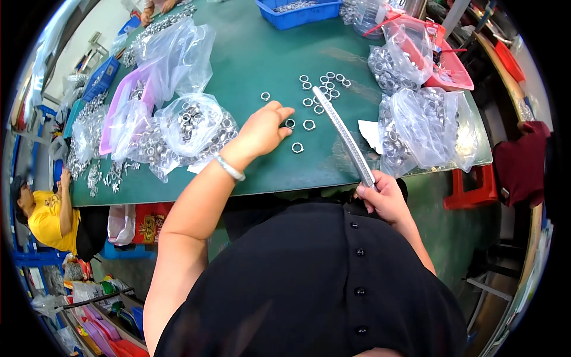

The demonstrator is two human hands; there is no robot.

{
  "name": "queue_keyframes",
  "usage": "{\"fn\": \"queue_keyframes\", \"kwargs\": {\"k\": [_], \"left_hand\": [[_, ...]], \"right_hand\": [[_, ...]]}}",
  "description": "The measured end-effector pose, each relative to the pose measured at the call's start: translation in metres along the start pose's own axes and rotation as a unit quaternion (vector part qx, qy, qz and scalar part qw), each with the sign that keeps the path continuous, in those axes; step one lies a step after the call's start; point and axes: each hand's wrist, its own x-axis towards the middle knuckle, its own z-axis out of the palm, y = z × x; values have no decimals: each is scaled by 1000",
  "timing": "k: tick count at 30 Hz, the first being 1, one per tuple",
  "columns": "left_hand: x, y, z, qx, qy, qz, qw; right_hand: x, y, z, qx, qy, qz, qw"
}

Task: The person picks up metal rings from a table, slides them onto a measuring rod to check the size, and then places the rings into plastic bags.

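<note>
**Rings being gathered off the green desk, long metal rod at the ready**

The green desk (pixel 262 53) carries everything here; its near edge runs just in front of the person's body, and its right edge ends beside a red stool (pixel 470 187). Clear plastic bags of metal rings (pixel 190 128) crowd the left half, and more such bags (pixel 416 128) stand along the right edge, with a pink tray (pixel 116 113) at the left and a blue bin (pixel 297 13) at the far edge. Between these lies the only open room, a bare strip down the middle of the desk.

The long metal rod (pixel 344 128) slants across that strip, its far tip among the loose rings (pixel 324 83) and its near end gripped by the right hand (pixel 386 196), whose fingers are curled shut around it just past the near edge.

The left hand (pixel 262 131) lies palm down in the middle of the strip, fingers narrow and stretched onto a single ring (pixel 290 123); whether that ring is pinched or only touched cannot be told. Two more rings lie just beside it.

By my judgement the step in hand is picking a ring. The next move would call for a clean pinch and a short lift toward the rod, keeping the wrist off the bag at the left.
</note>
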Motion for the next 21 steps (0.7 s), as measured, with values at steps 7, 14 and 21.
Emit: {"fn": "queue_keyframes", "kwargs": {"k": [7, 14, 21], "left_hand": [[15, -7, 9, -390, -51, -153, 906], [12, 11, 6, -653, -87, -158, 736], [1, 37, 24, -706, -38, -166, 688]], "right_hand": [[-16, 2, -11, -61, -6, 56, 997], [-10, 11, -13, -111, -37, 16, 993], [-8, -4, -6, -95, -33, 45, 994]]}}
